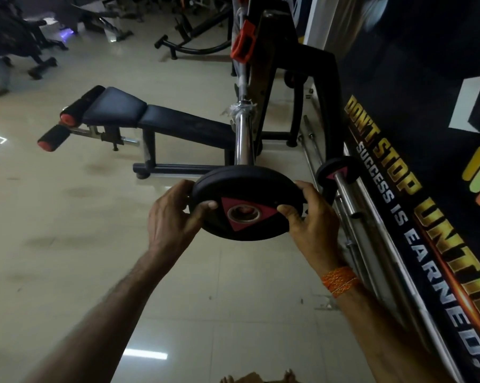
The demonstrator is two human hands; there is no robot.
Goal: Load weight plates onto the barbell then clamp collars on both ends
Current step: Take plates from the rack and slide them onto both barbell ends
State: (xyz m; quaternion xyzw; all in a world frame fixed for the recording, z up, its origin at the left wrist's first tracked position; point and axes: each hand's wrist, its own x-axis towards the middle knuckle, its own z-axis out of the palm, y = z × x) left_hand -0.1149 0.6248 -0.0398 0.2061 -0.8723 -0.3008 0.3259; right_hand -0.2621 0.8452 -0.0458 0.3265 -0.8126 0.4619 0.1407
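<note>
Head view looks down on a round black rubber weight plate with a red triangular label around its steel-ringed centre hole, held flat-faced toward the camera at the near end of the chrome barbell sleeve; whether the sleeve has entered the hole cannot be told. The left hand grips the plate's left rim, fingers curled behind it and thumb on the face. The right hand grips the right rim the same way, an orange thread band on its wrist. Farther up the bar sits a red plastic clamp collar. A black padded bench stands to the left on the beige tiled floor. To the right, a smaller black plate sits on a spare steel bar beside a dark lettered wall banner
</note>
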